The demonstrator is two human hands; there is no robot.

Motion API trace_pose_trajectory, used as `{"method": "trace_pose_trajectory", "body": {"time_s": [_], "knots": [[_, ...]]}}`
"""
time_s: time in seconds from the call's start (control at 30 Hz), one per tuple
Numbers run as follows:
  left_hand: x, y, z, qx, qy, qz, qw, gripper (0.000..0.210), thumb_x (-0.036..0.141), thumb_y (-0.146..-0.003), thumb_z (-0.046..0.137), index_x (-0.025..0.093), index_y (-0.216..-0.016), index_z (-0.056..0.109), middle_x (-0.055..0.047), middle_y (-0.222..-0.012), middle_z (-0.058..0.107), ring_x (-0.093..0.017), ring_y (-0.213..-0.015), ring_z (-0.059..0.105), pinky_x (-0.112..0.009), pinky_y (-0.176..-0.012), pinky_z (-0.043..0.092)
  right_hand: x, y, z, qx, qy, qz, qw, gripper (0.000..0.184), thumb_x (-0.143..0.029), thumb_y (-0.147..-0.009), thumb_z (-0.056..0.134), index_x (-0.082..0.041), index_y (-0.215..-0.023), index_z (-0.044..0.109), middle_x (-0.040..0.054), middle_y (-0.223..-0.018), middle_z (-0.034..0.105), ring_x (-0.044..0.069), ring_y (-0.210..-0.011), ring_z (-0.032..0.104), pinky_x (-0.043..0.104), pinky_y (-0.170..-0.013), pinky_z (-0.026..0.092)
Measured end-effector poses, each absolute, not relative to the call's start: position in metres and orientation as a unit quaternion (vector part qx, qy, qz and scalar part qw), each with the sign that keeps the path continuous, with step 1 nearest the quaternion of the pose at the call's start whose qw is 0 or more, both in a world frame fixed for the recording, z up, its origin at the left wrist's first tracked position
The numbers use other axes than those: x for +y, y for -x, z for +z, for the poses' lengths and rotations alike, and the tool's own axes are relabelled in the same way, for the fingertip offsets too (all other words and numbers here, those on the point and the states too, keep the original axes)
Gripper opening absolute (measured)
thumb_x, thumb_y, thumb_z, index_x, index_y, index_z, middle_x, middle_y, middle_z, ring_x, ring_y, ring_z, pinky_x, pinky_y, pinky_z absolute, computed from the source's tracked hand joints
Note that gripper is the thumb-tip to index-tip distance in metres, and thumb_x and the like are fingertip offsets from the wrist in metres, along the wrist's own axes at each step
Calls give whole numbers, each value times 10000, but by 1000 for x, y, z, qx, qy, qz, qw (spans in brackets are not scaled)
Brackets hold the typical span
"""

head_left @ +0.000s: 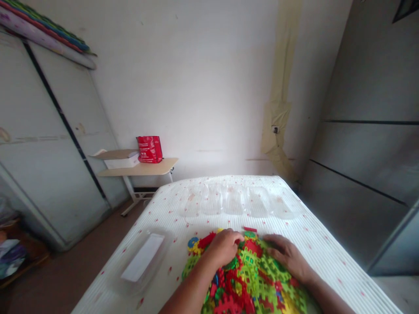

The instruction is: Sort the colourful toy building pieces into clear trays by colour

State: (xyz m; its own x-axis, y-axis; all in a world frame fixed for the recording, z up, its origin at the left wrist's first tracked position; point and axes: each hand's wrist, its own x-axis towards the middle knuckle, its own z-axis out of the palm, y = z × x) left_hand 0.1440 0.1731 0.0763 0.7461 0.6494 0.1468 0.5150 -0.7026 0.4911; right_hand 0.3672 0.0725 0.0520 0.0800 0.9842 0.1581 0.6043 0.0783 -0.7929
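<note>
Many red-and-green toothed plastic pieces (250,261) lie heaped; my open right hand (288,254) likely contains them; left hand's (228,245) grip unclear.

A heap of multicoloured interlocking plastic pieces (247,261) lies at the near side of the white, ribbed-cloth-covered table (330,266), the left hand (225,246) over its far part, the right hand (290,257) at its right. Behind it stretches a row of clear plastic compartments (234,200); left lies a clear oblong plastic tray (161,253) holding a white rectangular strip (144,257). Beyond, leftward, a beige desk (163,168) bears a red bag (149,149).
</note>
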Motion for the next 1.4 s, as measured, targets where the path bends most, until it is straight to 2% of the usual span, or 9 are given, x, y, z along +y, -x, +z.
{"method": "trace_pose_trajectory", "body": {"time_s": [0.13,0.23,0.4,0.63,1.03,1.13,1.23,1.3,1.4], "knots": [[157,-137,85,323,-901,193,218,352,75,-684,457,249,-900,673,-10,-879,670,-163,-843,590,-282,-804,446,68,-367,56,-550,622,350,433,371,-508,-746,520,-183,-862,653,35,-849,669,213,-789,600,304,-705,470],[142,-129,98,318,-892,244,209,312,88,-696,489,249,-896,668,-5,-856,669,-161,-836,586,-290,-808,447,65,-367,56,-509,611,403,452,353,-505,-743,523,-168,-774,625,3,-674,624,153,-599,556,259,-556,434],[122,-98,95,325,-860,348,185,303,121,-782,461,251,-1006,618,-21,-968,659,-154,-924,580,-313,-849,461,66,-367,53,-492,614,419,452,331,-492,-740,530,-170,-752,607,-23,-589,573,112,-506,487,231,-486,380],[115,-54,58,429,-775,458,79,267,227,-841,437,217,-1051,602,-63,-1012,657,-175,-947,605,-303,-811,508,62,-365,60,-546,629,354,425,301,-455,-707,576,-168,-767,648,9,-702,641,159,-633,556,258,-574,430],[111,-61,47,405,-772,464,155,305,252,-870,402,235,-1126,568,-70,-1072,639,-168,-996,591,-288,-837,502,55,-359,82,-662,645,220,311,342,-401,-805,468,-178,-1004,636,73,-959,664,214,-874,599,334,-800,460],[109,-61,47,405,-771,459,175,305,253,-869,396,252,-1117,573,-55,-1083,638,-166,-1010,588,-289,-849,499,70,-345,92,-710,613,191,289,364,-294,-824,422,-220,-1150,568,72,-1097,622,197,-933,588,344,-831,459],[107,-61,49,410,-773,446,186,312,255,-868,387,256,-1117,575,-51,-1104,637,-170,-1028,585,-301,-867,494,89,-329,99,-763,576,174,235,416,-222,-792,456,-242,-1199,539,69,-1268,521,207,-1115,502,372,-945,398],[107,-60,49,422,-772,435,192,329,262,-869,377,243,-1140,563,-64,-1134,626,-177,-1048,578,-312,-875,491,99,-320,101,-792,557,162,191,427,-189,-753,500,-238,-1172,564,73,-1272,519,218,-1173,454,378,-970,374],[109,-59,45,453,-757,426,201,371,280,-870,367,217,-1201,521,-89,-1188,596,-193,-1064,571,-334,-880,489,105,-312,102,-820,528,151,162,401,-115,-697,520,-239,-1063,626,57,-1116,617,207,-1107,503,356,-939,392]]}}
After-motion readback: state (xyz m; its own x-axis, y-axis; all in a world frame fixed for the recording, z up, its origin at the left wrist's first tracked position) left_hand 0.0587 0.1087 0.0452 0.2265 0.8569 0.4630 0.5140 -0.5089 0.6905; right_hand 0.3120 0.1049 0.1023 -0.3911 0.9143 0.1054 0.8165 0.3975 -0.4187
